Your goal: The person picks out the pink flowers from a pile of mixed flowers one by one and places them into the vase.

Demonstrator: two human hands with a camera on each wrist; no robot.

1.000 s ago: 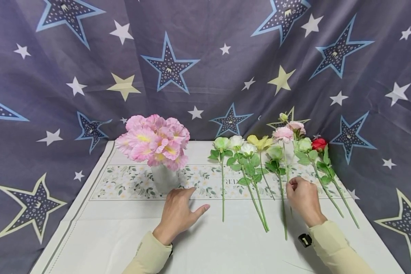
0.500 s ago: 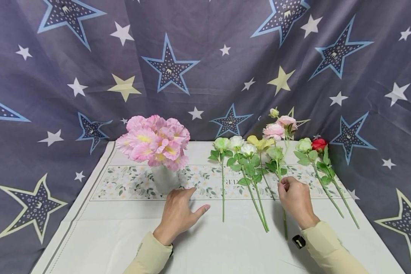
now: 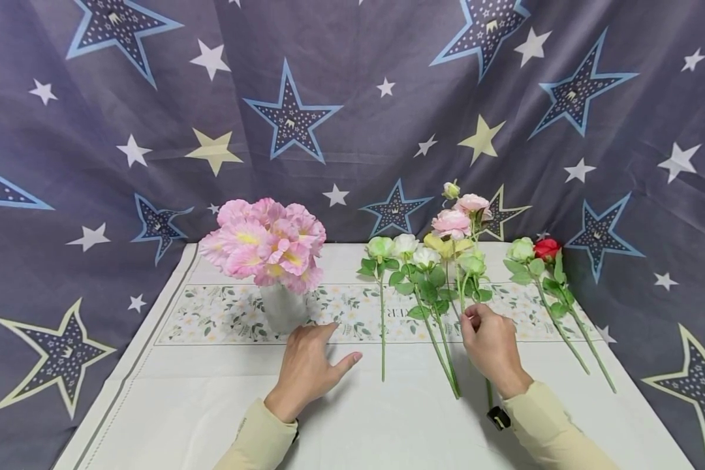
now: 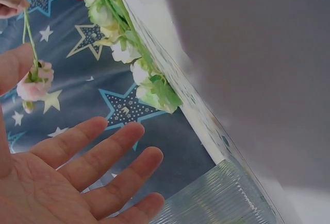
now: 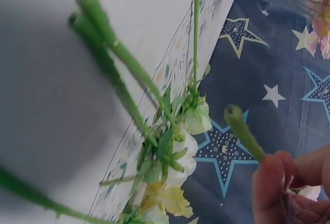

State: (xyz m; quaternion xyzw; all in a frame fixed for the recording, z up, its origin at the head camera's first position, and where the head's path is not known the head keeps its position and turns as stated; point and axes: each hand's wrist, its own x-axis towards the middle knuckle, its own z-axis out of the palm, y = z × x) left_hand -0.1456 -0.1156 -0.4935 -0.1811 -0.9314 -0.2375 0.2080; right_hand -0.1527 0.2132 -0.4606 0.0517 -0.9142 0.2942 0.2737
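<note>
My right hand (image 3: pixel 493 346) pinches the stem of a pink artificial flower (image 3: pixel 454 223), held upright above the table with two blooms and a bud at its top. In the right wrist view the cut end of its stem (image 5: pixel 243 132) sticks out past the fingertips. My left hand (image 3: pixel 308 365) has its fingers spread beside a ribbed clear vase (image 4: pixel 221 193); whether they touch it I cannot tell. Large pink blooms with yellow centres (image 3: pixel 267 241) fill the vase. Behind the held flower lie a yellow flower (image 3: pixel 440 245) and a green rose (image 3: pixel 472 262), partly covered.
Left of the right hand lie a pale green rose (image 3: pixel 380 247) and white roses (image 3: pixel 425 256). At right are another green rose (image 3: pixel 521 249) and a red rose (image 3: pixel 547 248). A floral-printed strip crosses the white tablecloth (image 3: pixel 388 431); a star-patterned curtain (image 3: pixel 352 156) hangs behind.
My right hand has moved left with the pink flower, which passes in front of the green rose and now overlaps the yellow flower. The left hand has stayed almost still by the vase.
</note>
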